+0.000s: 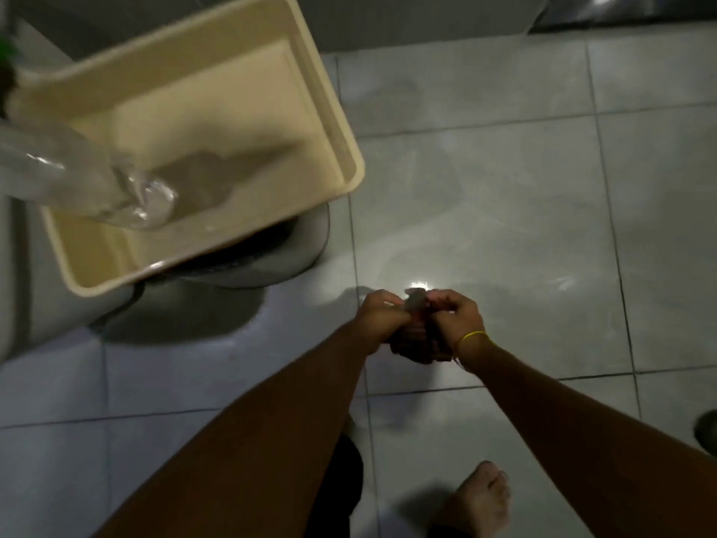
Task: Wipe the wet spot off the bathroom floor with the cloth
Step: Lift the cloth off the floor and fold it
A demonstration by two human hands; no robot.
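The cloth (416,304) is sitting bunched into a small grey-brown wad, held up off the floor, with only a crumpled tuft showing at the top. The wet spot (458,242) is lying as a broad, glossy patch with a faint curved edge across the pale grey floor tiles (543,157), catching bright glints of light.

A cream plastic tub (217,110) sits tilted on top of a grey toilet (271,262), a little murky water pooled inside. A crumpled clear plastic bag (77,176) droops over its left rim. 1 bare foot (479,498) stands bottom right.
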